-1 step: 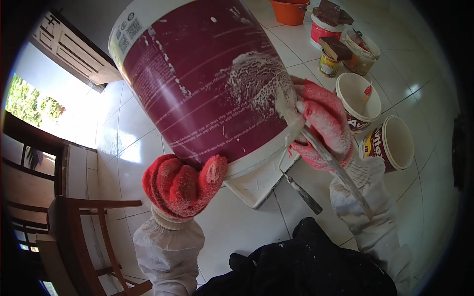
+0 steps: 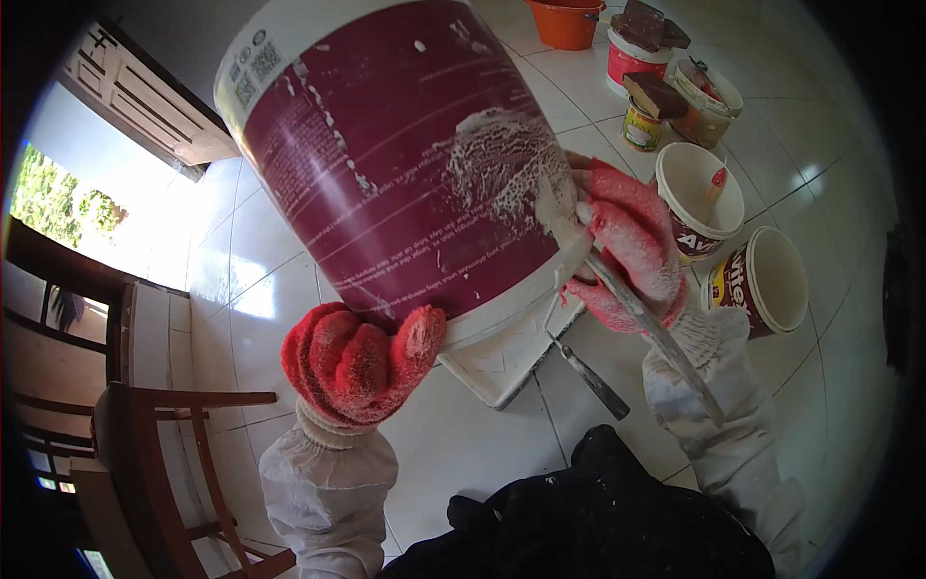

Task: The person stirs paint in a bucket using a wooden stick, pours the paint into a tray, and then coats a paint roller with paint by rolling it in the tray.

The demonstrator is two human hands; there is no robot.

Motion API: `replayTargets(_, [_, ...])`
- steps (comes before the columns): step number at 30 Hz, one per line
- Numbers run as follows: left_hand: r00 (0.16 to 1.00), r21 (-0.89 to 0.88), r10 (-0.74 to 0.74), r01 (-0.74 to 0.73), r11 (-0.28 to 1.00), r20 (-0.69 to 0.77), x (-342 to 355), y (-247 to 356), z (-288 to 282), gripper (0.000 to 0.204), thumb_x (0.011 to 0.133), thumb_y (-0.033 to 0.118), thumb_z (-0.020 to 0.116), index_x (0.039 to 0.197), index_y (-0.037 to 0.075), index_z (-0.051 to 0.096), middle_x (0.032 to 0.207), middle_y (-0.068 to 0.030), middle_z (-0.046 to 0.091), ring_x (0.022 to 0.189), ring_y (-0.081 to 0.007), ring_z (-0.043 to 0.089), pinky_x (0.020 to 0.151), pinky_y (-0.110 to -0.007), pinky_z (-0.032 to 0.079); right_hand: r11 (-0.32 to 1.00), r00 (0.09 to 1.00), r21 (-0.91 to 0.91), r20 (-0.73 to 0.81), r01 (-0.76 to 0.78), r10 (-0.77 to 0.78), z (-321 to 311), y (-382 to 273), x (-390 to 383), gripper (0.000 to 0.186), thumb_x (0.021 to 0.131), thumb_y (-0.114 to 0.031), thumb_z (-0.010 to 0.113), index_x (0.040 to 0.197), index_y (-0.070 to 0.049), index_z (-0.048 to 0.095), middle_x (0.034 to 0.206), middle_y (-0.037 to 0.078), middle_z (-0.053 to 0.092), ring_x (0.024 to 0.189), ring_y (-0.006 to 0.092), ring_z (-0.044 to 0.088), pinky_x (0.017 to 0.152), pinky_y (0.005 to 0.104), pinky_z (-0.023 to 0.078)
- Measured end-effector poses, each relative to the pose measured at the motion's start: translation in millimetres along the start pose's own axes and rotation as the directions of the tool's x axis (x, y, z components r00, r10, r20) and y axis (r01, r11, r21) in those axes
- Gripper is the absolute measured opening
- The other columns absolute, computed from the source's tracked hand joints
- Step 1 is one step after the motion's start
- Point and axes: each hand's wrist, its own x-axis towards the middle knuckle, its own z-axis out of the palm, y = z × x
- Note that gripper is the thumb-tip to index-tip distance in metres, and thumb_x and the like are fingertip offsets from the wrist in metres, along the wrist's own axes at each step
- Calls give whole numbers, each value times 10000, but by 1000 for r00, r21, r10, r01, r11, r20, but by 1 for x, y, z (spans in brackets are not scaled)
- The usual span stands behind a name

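A large maroon and white paint bucket [image 2: 386,145] is tilted in front of me, its side smeared with wet white paint. My left hand [image 2: 362,367], in a red glove, is closed on its lower left edge. At the bucket's right side, my right hand [image 2: 632,246], also red-gloved, grips a long, flat, paint-coated stick [image 2: 666,338] and presses against the bucket. Beneath the bucket lies a white paint tray [image 2: 502,381], partly hidden by it. A paint roller's dark handle [image 2: 595,381] sticks out from the tray over the floor tiles.
Two white-lined buckets [image 2: 699,188] [image 2: 776,280] stand at right. Beyond them are a small can [image 2: 641,130], a used tub [image 2: 709,106], a red-and-white pail [image 2: 637,68] and an orange basin [image 2: 564,24]. A wooden chair [image 2: 207,454] is at left, near an open doorway.
The bucket has shifted very slightly to the right, and the stick's free end has moved a little up and left. Both hands keep their hold.
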Motion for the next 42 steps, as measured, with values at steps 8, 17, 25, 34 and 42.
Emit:
replayTargets(8, [998,-33,20,-18,999,53,-21,-1,2,669,471,113,719,1127,68,593,765,-61,487,637,-269,530,507,-383,446,998,998,49,50,-26,24,8,-7,-25,617,535,-55,855,1076,22,569,1083,215,565,1014,441,601,837,445,530])
replayTargets(17, [996,-12,5,-6,1000,-84,-25,-1,38,442,534,97,763,950,241,722,560,32,376,448,-167,381,395,-297,316,997,989,-15,127,-71,72,17,4,-52,586,606,-32,808,1117,32,529,1173,221,517,1108,483,536,909,473,494])
replayTargets(25, [999,-30,-18,17,999,-51,-34,1,44,509,504,103,743,994,238,710,606,34,381,465,-148,390,395,-280,322,990,974,-22,177,-142,144,15,0,-59,617,596,-40,816,1133,25,520,1162,229,523,1124,484,527,905,478,497])
replayTargets(34, [999,-58,50,-49,997,10,-41,6,46,664,479,-5,670,1131,105,610,701,-29,420,564,-224,470,456,-341,389,983,968,-9,172,-185,184,19,-1,-74,621,612,-42,812,1158,6,519,1159,218,529,1132,469,529,893,465,510])
replayTargets(42, [999,-57,40,-39,998,12,-44,10,46,677,456,10,662,1127,80,609,710,-37,443,574,-235,486,466,-357,393,986,971,-37,173,-161,165,16,-4,-71,637,593,-72,830,1149,2,528,1160,196,534,1118,451,544,886,456,517])
